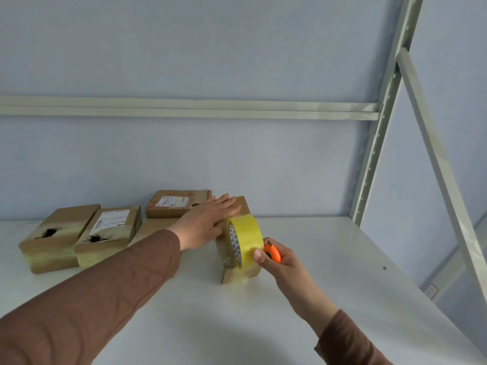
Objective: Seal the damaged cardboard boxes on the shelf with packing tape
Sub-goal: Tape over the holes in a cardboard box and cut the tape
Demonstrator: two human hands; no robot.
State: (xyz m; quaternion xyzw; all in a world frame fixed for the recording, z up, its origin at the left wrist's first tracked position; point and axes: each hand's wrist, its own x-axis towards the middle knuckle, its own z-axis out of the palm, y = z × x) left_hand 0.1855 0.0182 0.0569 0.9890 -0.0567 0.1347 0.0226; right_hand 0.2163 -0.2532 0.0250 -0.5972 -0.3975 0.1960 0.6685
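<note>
white is the shelf, and a pale metal post stands at its right back corner. five brown boxes sit on it. two torn boxes lie side by side at the left: the far-left box and the label box, each with a dark hole in the top. a back box with a white label sits near the wall. a flat box lies partly hidden behind the brown sleeve. the near box sits in the middle, under both hands. the left hand lies flat on its top, fingers straight and close together. the yellow tape roll stands on edge against this box, with clear tape running down the box's front. the right hand grips a small orange cutter, with its thumb pressed on the roll.
</note>
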